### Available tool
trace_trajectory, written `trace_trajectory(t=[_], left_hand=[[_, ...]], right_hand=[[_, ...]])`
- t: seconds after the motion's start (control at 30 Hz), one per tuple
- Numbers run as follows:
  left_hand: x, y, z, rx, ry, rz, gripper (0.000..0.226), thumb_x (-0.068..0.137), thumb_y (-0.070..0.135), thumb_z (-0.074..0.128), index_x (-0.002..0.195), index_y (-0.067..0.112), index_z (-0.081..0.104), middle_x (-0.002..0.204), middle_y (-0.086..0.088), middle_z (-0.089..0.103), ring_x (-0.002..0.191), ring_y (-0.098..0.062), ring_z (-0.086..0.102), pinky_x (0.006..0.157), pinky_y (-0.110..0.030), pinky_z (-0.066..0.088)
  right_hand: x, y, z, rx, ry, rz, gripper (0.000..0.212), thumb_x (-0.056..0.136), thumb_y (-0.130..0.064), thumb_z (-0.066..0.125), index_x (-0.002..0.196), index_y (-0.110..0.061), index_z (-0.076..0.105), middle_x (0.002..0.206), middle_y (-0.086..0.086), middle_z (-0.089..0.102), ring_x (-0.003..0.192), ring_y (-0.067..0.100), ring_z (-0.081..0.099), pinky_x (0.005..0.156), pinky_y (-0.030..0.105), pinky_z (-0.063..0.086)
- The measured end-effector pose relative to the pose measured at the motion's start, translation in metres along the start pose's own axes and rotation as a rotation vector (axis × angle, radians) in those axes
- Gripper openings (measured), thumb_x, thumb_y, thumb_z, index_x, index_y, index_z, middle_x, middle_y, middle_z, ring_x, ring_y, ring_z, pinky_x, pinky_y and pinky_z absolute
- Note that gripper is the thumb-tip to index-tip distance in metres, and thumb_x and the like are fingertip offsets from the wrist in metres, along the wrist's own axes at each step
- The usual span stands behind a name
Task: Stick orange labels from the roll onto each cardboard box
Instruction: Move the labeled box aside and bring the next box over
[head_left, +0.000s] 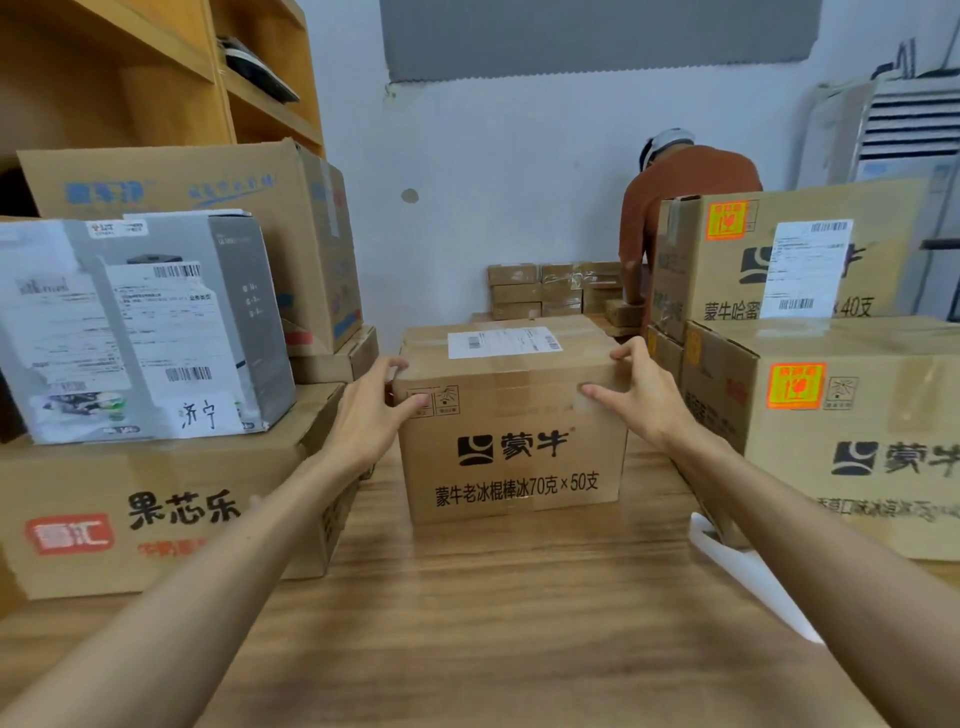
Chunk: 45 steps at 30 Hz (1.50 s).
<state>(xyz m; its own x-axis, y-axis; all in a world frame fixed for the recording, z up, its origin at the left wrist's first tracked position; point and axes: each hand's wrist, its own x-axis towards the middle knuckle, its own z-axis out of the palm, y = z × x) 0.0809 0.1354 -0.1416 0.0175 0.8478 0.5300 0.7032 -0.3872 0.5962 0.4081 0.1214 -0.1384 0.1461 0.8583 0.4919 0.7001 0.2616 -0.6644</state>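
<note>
A brown cardboard box (511, 447) with black printed characters and a white shipping slip on top stands on the wooden table (493, 623) in the middle. My left hand (371, 410) grips its upper left corner, thumb on the front face and fingers over the side edge. At the upper right corner, my right hand (641, 395) grips it the same way. No orange label shows on this box. Two boxes at the right carry orange labels (795, 385) (727, 220). The label roll is not in sight.
Stacked boxes (156, 519) and a grey carton (130, 332) fill the left side; stacked boxes (857, 467) fill the right. A white paper strip (748, 571) lies on the table at the right. Behind, a person in an orange shirt (675, 208) bends over small boxes (545, 291).
</note>
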Motion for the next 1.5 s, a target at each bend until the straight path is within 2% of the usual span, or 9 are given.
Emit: trace_trajectory(t=[0.23, 0.47, 0.6, 0.83, 1.03, 1.1, 1.17, 1.33, 1.5], left_hand=[[-0.06, 0.022, -0.034, -0.015, 0.064, 0.079, 0.057, 0.094, 0.037, 0.07, 0.145, 0.019, 0.053, 0.13, -0.003, 0.065, 0.113, -0.017, 0.06, 0.094, -0.035, 0.051], [-0.101, 0.034, -0.046, 0.042, 0.069, 0.149, 0.049, 0.094, 0.05, 0.064, 0.137, 0.026, 0.061, 0.099, 0.008, 0.065, 0.091, -0.007, 0.06, 0.083, -0.029, 0.053], [-0.095, 0.041, -0.055, -0.089, 0.09, 0.06, 0.041, 0.104, 0.045, 0.047, 0.134, 0.022, 0.064, 0.106, 0.015, 0.063, 0.09, 0.002, 0.055, 0.077, -0.015, 0.038], [-0.075, 0.037, -0.043, -0.31, -0.017, -0.128, 0.044, 0.107, 0.035, 0.045, 0.148, 0.018, 0.05, 0.101, 0.011, 0.062, 0.08, -0.001, 0.059, 0.066, -0.017, 0.057], [-0.077, 0.036, -0.037, -0.341, 0.004, -0.116, 0.043, 0.111, 0.033, 0.033, 0.151, 0.02, 0.046, 0.087, 0.027, 0.052, 0.071, 0.007, 0.043, 0.052, 0.005, 0.034], [-0.075, 0.034, -0.04, -0.362, -0.036, -0.127, 0.042, 0.111, 0.032, 0.034, 0.15, 0.021, 0.047, 0.107, 0.021, 0.061, 0.083, 0.006, 0.049, 0.06, 0.005, 0.037], [-0.074, 0.038, -0.046, -0.325, 0.01, -0.134, 0.041, 0.109, 0.031, 0.041, 0.147, 0.021, 0.051, 0.136, 0.007, 0.059, 0.115, -0.009, 0.058, 0.095, -0.011, 0.044], [-0.082, 0.068, -0.046, -0.039, 0.426, 0.186, 0.028, 0.105, 0.019, 0.048, 0.126, 0.009, 0.063, 0.12, -0.005, 0.062, 0.103, -0.019, 0.058, 0.089, -0.032, 0.044], [-0.113, 0.128, 0.014, -0.004, 0.175, 0.536, 0.014, 0.101, 0.018, 0.057, 0.113, 0.013, 0.063, 0.098, 0.007, 0.058, 0.076, 0.0, 0.053, 0.073, -0.015, 0.044]], right_hand=[[-0.042, -0.021, -0.02, -0.033, -0.005, -0.055, 0.045, 0.086, -0.039, 0.074, 0.114, -0.021, 0.045, 0.126, 0.006, 0.057, 0.11, 0.024, 0.052, 0.093, 0.048, 0.048], [-0.067, -0.012, -0.038, 0.002, -0.037, -0.057, 0.05, 0.087, -0.036, 0.073, 0.127, -0.02, 0.048, 0.135, 0.009, 0.054, 0.119, 0.025, 0.049, 0.096, 0.043, 0.045], [-0.067, -0.008, -0.041, -0.144, -0.058, -0.036, 0.064, 0.088, -0.053, 0.066, 0.144, -0.031, 0.042, 0.145, 0.012, 0.043, 0.13, 0.031, 0.046, 0.107, 0.052, 0.041], [-0.083, -0.008, -0.038, -0.11, -0.016, -0.036, 0.067, 0.087, -0.047, 0.069, 0.144, -0.031, 0.038, 0.131, 0.012, 0.049, 0.121, 0.031, 0.05, 0.103, 0.049, 0.043], [-0.11, -0.004, -0.037, -0.104, 0.072, -0.137, 0.062, 0.088, -0.039, 0.071, 0.139, -0.035, 0.036, 0.12, 0.003, 0.043, 0.11, 0.023, 0.05, 0.094, 0.041, 0.047], [-0.113, -0.002, -0.04, -0.124, 0.055, -0.163, 0.064, 0.088, -0.039, 0.07, 0.141, -0.038, 0.033, 0.121, 0.003, 0.043, 0.112, 0.023, 0.049, 0.094, 0.04, 0.047], [-0.114, -0.002, -0.048, -0.088, 0.013, -0.164, 0.063, 0.09, -0.043, 0.068, 0.143, -0.041, 0.034, 0.124, 0.003, 0.044, 0.113, 0.021, 0.048, 0.096, 0.04, 0.046], [-0.122, 0.018, -0.083, -0.151, 0.006, -0.244, 0.046, 0.091, -0.042, 0.067, 0.133, -0.033, 0.05, 0.124, -0.003, 0.049, 0.111, 0.015, 0.051, 0.093, 0.038, 0.048], [-0.139, 0.057, -0.112, -0.295, -0.068, -0.166, 0.013, 0.087, -0.032, 0.074, 0.093, -0.022, 0.066, 0.095, -0.004, 0.055, 0.084, 0.013, 0.055, 0.076, 0.039, 0.047]])
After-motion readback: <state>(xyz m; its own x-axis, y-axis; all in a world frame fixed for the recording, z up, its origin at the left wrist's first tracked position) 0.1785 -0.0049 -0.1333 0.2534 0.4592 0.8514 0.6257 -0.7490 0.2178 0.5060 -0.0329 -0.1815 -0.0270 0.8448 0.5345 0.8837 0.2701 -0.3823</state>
